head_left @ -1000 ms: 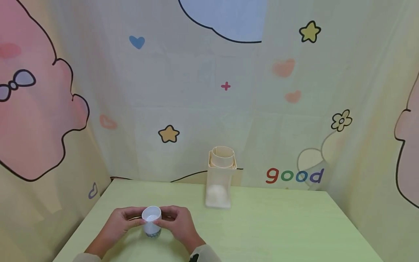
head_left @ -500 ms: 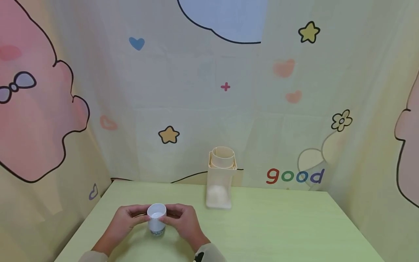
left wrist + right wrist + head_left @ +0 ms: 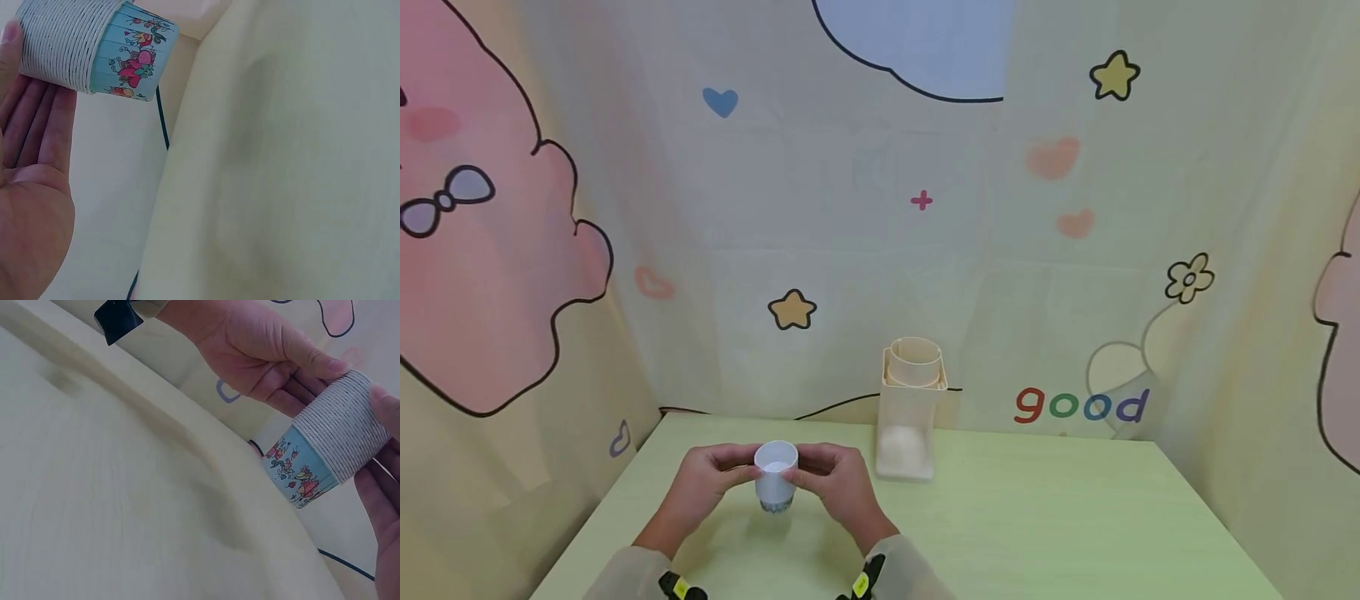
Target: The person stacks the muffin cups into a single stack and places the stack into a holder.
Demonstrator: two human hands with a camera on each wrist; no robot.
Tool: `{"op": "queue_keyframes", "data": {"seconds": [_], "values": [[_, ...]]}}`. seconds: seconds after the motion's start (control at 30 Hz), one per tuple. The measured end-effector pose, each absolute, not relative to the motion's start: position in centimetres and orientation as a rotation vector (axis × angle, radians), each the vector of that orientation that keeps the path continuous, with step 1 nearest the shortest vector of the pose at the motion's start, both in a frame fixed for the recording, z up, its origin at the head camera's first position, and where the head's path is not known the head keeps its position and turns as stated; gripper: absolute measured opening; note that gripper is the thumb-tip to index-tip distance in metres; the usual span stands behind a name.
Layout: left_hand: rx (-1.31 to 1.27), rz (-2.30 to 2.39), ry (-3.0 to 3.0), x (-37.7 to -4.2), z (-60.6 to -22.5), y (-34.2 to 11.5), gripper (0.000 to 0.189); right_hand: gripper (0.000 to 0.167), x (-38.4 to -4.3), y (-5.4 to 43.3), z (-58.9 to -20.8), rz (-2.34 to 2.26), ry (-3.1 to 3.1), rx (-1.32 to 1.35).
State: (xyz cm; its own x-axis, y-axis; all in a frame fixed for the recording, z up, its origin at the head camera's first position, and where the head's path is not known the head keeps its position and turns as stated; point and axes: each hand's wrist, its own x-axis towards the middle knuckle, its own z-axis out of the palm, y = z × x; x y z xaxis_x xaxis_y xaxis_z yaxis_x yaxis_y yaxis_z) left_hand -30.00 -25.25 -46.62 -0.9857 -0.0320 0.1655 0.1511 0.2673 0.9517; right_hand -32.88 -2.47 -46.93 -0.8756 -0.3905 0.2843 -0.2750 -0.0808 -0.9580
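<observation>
Both hands hold a stack of nested paper cups (image 3: 776,482) above the left part of the table, open end up. My left hand (image 3: 702,485) pinches its left side, thumb in front and fingers behind. On the opposite side my right hand (image 3: 844,483) grips it the same way. In the left wrist view, the many white rims of the cup stack (image 3: 59,47) are packed close together, and the lowest cup is light blue with red flower and fruit prints. The right wrist view has the cup stack (image 3: 340,431) between both hands.
A cream-coloured cup dispenser (image 3: 906,425) with a round tube at its top stands at the back middle of the table, right of the hands. The pale green table (image 3: 1045,517) reaches back to a printed cloth backdrop (image 3: 850,167), which also hangs at both sides.
Both hands have lifted the cup stack off the table and carried it a little forward and to the right. The dispenser stays where it was.
</observation>
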Motion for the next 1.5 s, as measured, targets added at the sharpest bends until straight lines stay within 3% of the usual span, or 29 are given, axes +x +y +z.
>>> {"op": "queue_keyframes", "data": {"seconds": [0.8,1.5], "values": [[-0.224,-1.788,-2.341,-32.6,-39.7,-21.2,0.045,0.04,-35.2,1.7,-39.3,-2.015,2.251,-0.767],[-0.415,-1.761,-2.287,-36.9,-32.5,-15.9,0.041,0.039,-38.7,6.9,-33.0,-2.103,2.342,-0.834]]}}
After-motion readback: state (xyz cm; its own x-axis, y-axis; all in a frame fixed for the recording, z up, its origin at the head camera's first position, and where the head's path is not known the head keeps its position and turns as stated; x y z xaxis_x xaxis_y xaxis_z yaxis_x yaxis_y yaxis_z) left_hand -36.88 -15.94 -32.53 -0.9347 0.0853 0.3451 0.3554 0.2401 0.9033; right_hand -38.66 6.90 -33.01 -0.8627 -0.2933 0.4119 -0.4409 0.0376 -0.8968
